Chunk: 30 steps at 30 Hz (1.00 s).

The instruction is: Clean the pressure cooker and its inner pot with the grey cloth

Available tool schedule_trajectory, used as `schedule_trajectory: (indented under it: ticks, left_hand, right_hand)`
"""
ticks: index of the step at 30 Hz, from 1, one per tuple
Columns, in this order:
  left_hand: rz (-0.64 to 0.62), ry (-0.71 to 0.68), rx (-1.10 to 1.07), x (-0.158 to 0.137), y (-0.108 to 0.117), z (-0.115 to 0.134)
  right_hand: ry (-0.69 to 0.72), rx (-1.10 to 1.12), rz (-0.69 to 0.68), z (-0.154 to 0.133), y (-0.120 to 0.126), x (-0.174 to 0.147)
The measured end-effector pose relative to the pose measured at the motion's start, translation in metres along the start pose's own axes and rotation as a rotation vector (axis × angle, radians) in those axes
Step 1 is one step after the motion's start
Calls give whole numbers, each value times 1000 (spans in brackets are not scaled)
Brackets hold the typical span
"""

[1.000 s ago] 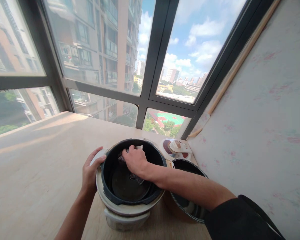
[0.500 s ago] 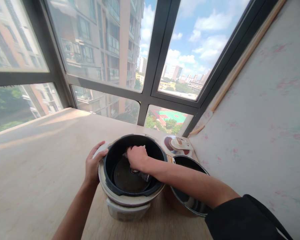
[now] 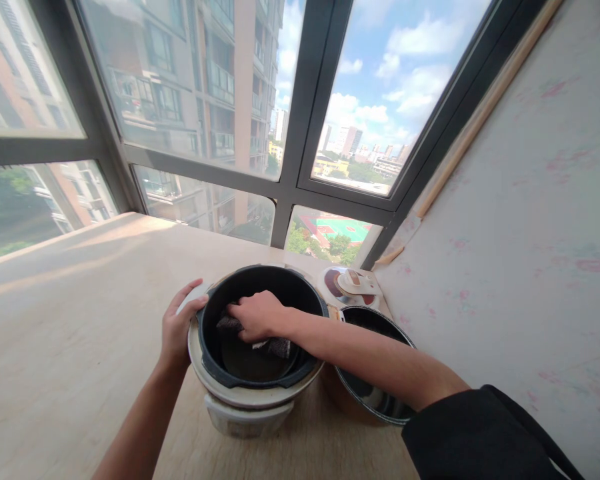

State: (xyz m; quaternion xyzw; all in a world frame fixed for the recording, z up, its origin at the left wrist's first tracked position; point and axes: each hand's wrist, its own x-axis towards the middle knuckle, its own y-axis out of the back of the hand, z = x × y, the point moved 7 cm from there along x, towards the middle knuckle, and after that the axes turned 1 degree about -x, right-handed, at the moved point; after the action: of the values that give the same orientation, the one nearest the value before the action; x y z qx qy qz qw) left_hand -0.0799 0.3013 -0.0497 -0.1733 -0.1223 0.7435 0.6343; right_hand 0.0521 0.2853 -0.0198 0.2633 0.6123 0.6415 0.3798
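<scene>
An electric pressure cooker (image 3: pixel 250 419) stands lidless on the counter, its black inside (image 3: pixel 290 283) exposed. With thumb and fingers, my left hand (image 3: pixel 179 328) grips the white side handle (image 3: pixel 192 297) at the cooker's left. My right hand (image 3: pixel 259 316) reaches down into the cooker, closed on a dark, speckled cloth (image 3: pixel 229 325). Parts of the cloth show on both sides of the hand, near the cooker's inner wall and floor. My right fingertips are partly hidden by the hand itself.
A dark pot (image 3: pixel 375 397) sits right of the cooker, under my right forearm. Behind it lies a round white-and-brown lid (image 3: pixel 353 285) with a handle. A papered wall (image 3: pixel 505 267) bounds the right side; framed windows (image 3: pixel 205 193) stand along the back of the counter (image 3: pixel 80 320).
My right hand has moved left inside the cooker with the cloth, closer to the left inner wall. My left hand keeps its hold. The whole view has shifted slightly.
</scene>
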Motion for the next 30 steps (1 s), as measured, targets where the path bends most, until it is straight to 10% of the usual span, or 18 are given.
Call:
schedule_trajectory:
  ticks: [30]
  left_hand:
    - [-7, -20, 26, 3, 1, -1]
  right_hand:
    - [181, 820, -426, -14, -8, -2]
